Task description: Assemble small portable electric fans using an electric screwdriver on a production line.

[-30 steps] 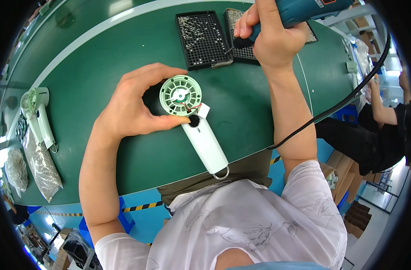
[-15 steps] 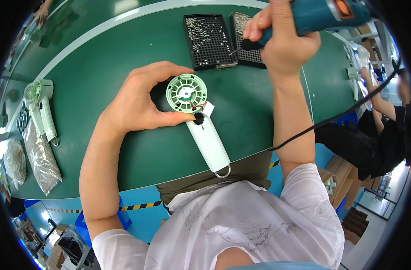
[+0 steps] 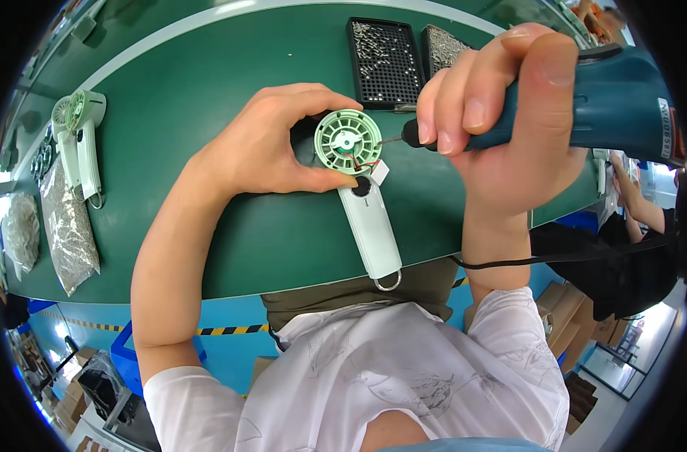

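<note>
My left hand is closed round the pale green round head of a handheld fan, thumb at the neck and fingers at the far rim. Inside the uncovered head show a spoked frame, a white centre piece and red and black wires. A small white block sticks out beside the neck. The white handle points toward me and ends in a metal loop. My right hand grips a teal electric screwdriver, held level, its thin bit reaching to the right rim of the fan head; whether they touch I cannot tell.
Two black screw trays stand at the far side of the green table. Further fans and a clear bag of small parts lie at the left. A black cord runs at the right, near another person's arm.
My right hand has brought the screwdriver from the screw trays down toward the fan head, bit now at its right rim. My left hand keeps hold of the fan. The view has shifted slightly.
</note>
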Demonstrator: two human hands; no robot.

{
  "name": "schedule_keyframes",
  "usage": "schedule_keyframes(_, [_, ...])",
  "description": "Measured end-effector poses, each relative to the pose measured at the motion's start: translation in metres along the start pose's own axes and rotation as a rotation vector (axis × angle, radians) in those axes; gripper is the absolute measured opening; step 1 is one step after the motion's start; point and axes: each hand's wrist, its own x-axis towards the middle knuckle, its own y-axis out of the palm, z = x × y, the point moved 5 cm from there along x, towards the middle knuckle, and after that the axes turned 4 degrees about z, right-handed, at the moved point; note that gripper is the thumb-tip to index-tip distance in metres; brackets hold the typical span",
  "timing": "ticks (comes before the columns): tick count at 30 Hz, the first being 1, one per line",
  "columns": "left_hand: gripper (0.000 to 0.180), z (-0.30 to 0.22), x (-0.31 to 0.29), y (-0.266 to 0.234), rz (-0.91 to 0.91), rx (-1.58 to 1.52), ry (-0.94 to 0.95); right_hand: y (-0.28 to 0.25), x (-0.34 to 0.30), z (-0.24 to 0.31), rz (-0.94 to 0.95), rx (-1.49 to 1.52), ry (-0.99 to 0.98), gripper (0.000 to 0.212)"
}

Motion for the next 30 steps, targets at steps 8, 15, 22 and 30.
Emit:
schedule_keyframes(8, [0.061,0.002,0.000,0.001,-0.010,-0.016,0.013,0.005,0.000,-0.010,-0.034,0.245,-0.007,0.035])
schedule_keyframes(15, [0.061,0.001,-0.001,0.000,-0.017,-0.008,0.020,-0.001,0.001,0.001,-0.081,-0.058,0.034,0.035])
schedule_keyframes(22, [0.072,-0.003,-0.005,0.006,-0.065,-0.047,0.069,-0.011,0.004,0.001,-0.214,-0.098,0.034,0.035])
schedule_keyframes(30, [0.061,-0.006,-0.005,0.004,-0.043,0.007,0.089,0.017,0.011,0.003,-0.445,-0.114,0.186,0.026])
